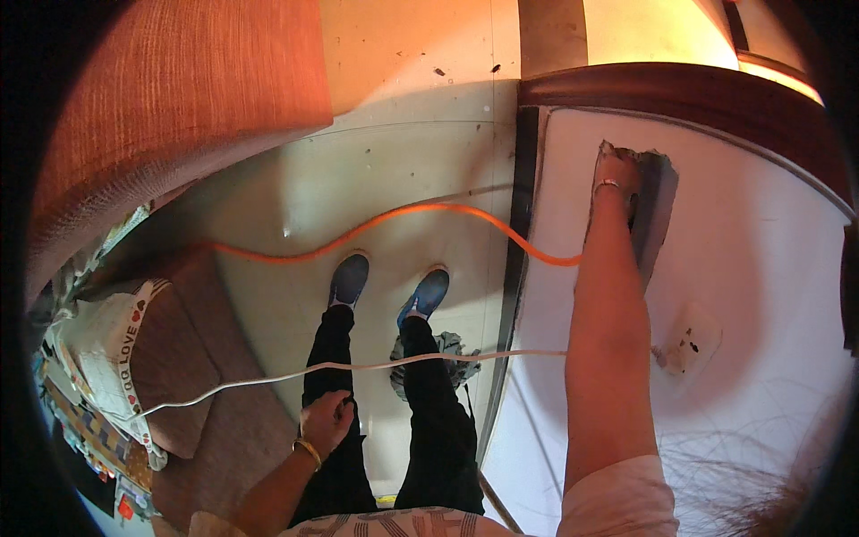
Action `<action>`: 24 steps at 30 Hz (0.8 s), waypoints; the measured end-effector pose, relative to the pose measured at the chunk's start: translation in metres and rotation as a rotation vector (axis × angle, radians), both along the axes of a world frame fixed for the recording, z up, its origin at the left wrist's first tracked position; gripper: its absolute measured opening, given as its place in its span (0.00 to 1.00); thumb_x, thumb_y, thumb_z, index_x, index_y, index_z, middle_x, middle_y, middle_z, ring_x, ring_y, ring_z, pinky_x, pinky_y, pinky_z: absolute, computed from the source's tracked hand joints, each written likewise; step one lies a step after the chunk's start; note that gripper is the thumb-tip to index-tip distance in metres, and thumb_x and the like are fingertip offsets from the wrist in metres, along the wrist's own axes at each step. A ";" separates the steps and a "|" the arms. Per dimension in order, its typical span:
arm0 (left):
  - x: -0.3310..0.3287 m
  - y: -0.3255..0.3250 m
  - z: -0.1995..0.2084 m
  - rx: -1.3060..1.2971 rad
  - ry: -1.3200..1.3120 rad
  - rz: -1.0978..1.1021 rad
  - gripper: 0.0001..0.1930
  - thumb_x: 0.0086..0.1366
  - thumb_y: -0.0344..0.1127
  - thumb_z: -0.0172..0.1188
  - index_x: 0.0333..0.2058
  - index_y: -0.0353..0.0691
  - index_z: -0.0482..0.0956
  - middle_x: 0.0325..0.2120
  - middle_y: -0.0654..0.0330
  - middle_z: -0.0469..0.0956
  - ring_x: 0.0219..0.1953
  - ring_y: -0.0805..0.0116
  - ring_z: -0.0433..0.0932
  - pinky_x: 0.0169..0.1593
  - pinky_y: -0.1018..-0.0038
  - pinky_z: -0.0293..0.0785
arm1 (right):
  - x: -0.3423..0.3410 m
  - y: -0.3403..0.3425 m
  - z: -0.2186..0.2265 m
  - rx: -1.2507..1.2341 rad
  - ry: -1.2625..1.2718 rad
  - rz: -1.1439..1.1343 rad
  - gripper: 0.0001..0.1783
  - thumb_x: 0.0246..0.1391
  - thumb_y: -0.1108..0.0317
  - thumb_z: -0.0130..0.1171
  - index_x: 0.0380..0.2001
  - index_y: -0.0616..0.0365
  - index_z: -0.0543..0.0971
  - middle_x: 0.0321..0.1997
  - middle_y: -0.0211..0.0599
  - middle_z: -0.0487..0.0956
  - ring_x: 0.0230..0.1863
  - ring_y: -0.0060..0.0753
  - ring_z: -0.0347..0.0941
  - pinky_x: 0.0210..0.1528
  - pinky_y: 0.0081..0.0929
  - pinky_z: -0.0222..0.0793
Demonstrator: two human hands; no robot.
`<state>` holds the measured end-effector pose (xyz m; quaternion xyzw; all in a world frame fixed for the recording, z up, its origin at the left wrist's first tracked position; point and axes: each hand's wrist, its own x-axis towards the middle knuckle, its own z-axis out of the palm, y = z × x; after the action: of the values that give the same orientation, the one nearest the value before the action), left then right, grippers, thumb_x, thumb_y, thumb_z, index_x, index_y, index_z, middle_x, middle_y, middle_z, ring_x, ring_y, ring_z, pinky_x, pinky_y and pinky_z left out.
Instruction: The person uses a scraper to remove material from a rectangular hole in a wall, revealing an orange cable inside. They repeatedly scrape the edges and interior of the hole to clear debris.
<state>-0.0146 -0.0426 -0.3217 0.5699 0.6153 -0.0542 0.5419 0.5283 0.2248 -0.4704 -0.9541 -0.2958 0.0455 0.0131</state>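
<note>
Sitting inside a ragged hole point(659, 201): right hand point(617, 168), grip hidden; left hand point(325, 422) curled, contents unclear.

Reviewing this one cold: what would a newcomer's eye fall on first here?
Probably the right hand at a ragged hole in the white wall, upper right. Next, the bright orange hose curving across the middle toward the right forearm. Below it, a thin white cable crosses the view above the curled left hand.
</note>
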 end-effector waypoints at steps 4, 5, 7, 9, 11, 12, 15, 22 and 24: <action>0.004 0.004 0.000 0.073 0.029 -0.058 0.10 0.52 0.33 0.61 0.35 0.42 0.76 0.19 0.62 0.73 0.20 0.67 0.73 0.24 0.72 0.69 | 0.031 -0.017 -0.002 0.274 0.483 -0.107 0.16 0.49 0.57 0.56 0.37 0.55 0.80 0.40 0.47 0.78 0.46 0.44 0.73 0.46 0.35 0.68; 0.002 0.003 0.001 0.063 0.031 -0.050 0.10 0.52 0.33 0.61 0.35 0.42 0.76 0.19 0.62 0.72 0.20 0.67 0.73 0.24 0.72 0.69 | 0.025 -0.018 0.001 0.247 0.483 -0.100 0.15 0.50 0.57 0.53 0.34 0.54 0.80 0.37 0.46 0.79 0.43 0.42 0.74 0.42 0.33 0.69; 0.000 0.003 0.003 0.043 0.044 -0.036 0.10 0.52 0.33 0.61 0.34 0.42 0.76 0.19 0.62 0.72 0.20 0.67 0.73 0.24 0.72 0.69 | 0.011 -0.019 0.005 0.198 0.401 -0.062 0.16 0.51 0.57 0.49 0.29 0.54 0.81 0.32 0.44 0.80 0.37 0.39 0.76 0.34 0.31 0.70; 0.000 0.009 0.010 0.017 0.066 -0.031 0.10 0.52 0.33 0.61 0.34 0.42 0.76 0.19 0.62 0.72 0.19 0.67 0.73 0.24 0.72 0.69 | -0.019 -0.012 0.021 0.154 0.149 0.013 0.17 0.52 0.55 0.47 0.28 0.54 0.81 0.30 0.42 0.80 0.33 0.39 0.77 0.31 0.31 0.71; 0.000 0.006 0.005 0.007 0.063 -0.052 0.10 0.52 0.33 0.61 0.34 0.42 0.76 0.19 0.62 0.72 0.19 0.67 0.73 0.24 0.72 0.69 | -0.021 -0.004 0.026 -0.068 -0.135 0.105 0.18 0.53 0.55 0.47 0.30 0.54 0.81 0.32 0.44 0.80 0.34 0.41 0.77 0.33 0.34 0.71; 0.001 0.005 0.003 0.000 0.060 -0.063 0.10 0.52 0.33 0.61 0.34 0.42 0.76 0.19 0.62 0.73 0.19 0.67 0.73 0.24 0.72 0.69 | -0.012 0.002 0.018 -0.274 -0.239 0.142 0.17 0.53 0.56 0.48 0.31 0.55 0.81 0.34 0.45 0.80 0.36 0.43 0.77 0.36 0.37 0.71; 0.004 0.007 0.004 -0.017 0.042 -0.040 0.10 0.52 0.33 0.61 0.34 0.42 0.76 0.19 0.62 0.73 0.20 0.68 0.73 0.25 0.72 0.69 | 0.010 0.007 0.003 -0.400 -0.251 0.170 0.17 0.55 0.59 0.46 0.33 0.55 0.81 0.35 0.48 0.79 0.38 0.46 0.76 0.40 0.38 0.71; 0.003 0.007 0.001 -0.012 0.010 -0.011 0.10 0.52 0.33 0.62 0.35 0.42 0.76 0.20 0.61 0.73 0.20 0.67 0.73 0.26 0.72 0.69 | 0.042 -0.023 -0.005 -0.015 -0.142 0.497 0.22 0.55 0.50 0.44 0.30 0.56 0.80 0.31 0.45 0.79 0.37 0.46 0.75 0.37 0.36 0.71; -0.002 0.002 0.001 -0.010 -0.006 0.023 0.10 0.52 0.33 0.62 0.35 0.42 0.75 0.20 0.61 0.72 0.20 0.67 0.73 0.26 0.72 0.69 | 0.017 -0.022 0.000 0.070 -0.051 0.238 0.22 0.54 0.50 0.46 0.31 0.56 0.80 0.34 0.44 0.79 0.37 0.46 0.75 0.39 0.36 0.71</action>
<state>-0.0162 -0.0402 -0.3211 0.5603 0.6199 -0.0494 0.5472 0.5458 0.2025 -0.4704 -0.9120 -0.4086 0.0122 0.0334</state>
